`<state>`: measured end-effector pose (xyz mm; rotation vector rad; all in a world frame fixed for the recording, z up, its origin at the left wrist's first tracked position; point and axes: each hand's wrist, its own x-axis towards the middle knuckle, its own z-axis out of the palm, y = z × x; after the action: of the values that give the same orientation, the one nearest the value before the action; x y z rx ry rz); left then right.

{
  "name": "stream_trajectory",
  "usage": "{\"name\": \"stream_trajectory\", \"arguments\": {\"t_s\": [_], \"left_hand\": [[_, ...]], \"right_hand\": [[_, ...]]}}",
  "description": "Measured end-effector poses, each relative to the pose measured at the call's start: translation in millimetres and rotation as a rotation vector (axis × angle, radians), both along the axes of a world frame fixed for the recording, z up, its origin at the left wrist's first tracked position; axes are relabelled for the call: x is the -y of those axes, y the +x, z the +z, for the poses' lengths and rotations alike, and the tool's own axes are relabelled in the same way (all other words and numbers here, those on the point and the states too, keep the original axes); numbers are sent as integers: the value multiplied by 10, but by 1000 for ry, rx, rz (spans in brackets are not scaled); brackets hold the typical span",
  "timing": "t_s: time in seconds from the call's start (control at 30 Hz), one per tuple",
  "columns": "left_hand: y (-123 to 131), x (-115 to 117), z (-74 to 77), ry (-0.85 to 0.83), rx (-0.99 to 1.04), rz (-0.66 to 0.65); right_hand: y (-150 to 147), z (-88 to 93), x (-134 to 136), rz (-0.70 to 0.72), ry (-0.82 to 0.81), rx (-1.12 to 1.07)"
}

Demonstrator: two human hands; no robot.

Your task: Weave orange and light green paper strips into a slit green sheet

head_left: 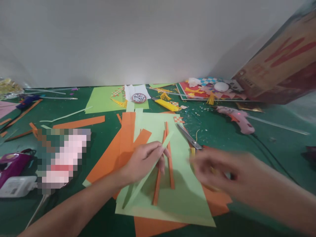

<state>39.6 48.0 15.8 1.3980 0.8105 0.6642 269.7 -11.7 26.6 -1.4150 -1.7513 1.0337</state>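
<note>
Left hand (145, 161) pinches pale green strip (138, 189) above light green sheet (187, 197) on tabletop (283, 144). Right hand (219, 168), apart from left, is near scissors (189, 136); blurred, cannot tell if gripping something. Seemingly done: narrow strips cut; two orange strips (171, 171) lie loose on sheet. Seemingly left: strips not joined; orange paper (106, 161) remains wide. Small checkered piece (178, 119) lies by sheet's upper edge.

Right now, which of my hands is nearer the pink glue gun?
Right. Your right hand, apart from the pink glue gun, is on its near side. Your left hand is farther left, over pale green paper, holding a pale green strip.
</note>
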Motion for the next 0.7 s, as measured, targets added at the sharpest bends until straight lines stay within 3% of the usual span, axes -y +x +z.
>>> {"name": "stream_trajectory", "arguments": {"t_s": [0.1, 0.2, 0.33, 0.5, 0.6, 0.7], "left_hand": [[-18, -8, -14, 59, -15, 68], [-32, -36, -34, 101, -36, 106], [-36, -62, -61, 77, -85, 103], [-14, -66, -76, -5, -138, 77], [-3, -78, -59, -34, -144, 53], [3, -99, -31, -31, -146, 35]], "right_hand": [[-427, 286, -595, 66, -124, -24], [-687, 324, -824, 96, -181, -133], [-777, 159, -819, 113, -172, -247], [-768, -49, -792, 114, -305, -449], [-758, -122, -776, 141, -377, -548], [-745, -137, -771, 128, -349, -562]]}}
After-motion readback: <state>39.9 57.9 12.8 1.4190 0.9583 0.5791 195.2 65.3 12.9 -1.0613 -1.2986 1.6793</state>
